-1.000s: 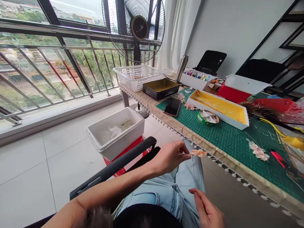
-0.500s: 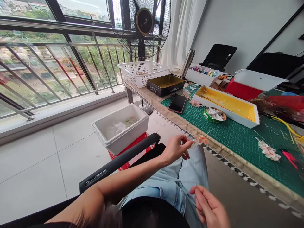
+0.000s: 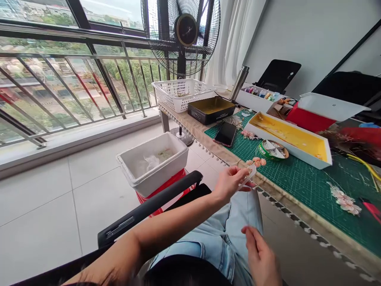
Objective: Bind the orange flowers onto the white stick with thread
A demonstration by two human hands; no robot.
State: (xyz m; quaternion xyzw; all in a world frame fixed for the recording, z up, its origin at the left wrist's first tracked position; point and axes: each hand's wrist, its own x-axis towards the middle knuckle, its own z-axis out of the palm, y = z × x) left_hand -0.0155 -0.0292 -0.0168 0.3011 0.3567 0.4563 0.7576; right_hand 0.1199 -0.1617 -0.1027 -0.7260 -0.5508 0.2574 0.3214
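My left hand (image 3: 230,184) is raised over the table's near edge, its fingers gripping a small peach-pink flower sprig (image 3: 255,161) with a translucent strip (image 3: 247,178) below the blooms. My right hand (image 3: 260,254) hangs lower, above my jeans-clad thigh (image 3: 251,210), with its fingers curled close together. No object shows clearly in those fingers, though a fine thread could go unseen. On the green cutting mat (image 3: 306,190), a larger pale flower spray (image 3: 343,200) lies to the right of both hands.
A black chair armrest (image 3: 145,206) runs beneath my left arm. A white foam box (image 3: 151,163) stands on a red stool at the left. The table holds a phone (image 3: 225,134), a yellow-lined tray (image 3: 288,139), a round tin (image 3: 272,150), and a white basket (image 3: 181,93).
My left hand has risen and turned the sprig upright, bringing it above the table edge. My right hand has barely moved. The whole scene has shifted slightly as my head turned.
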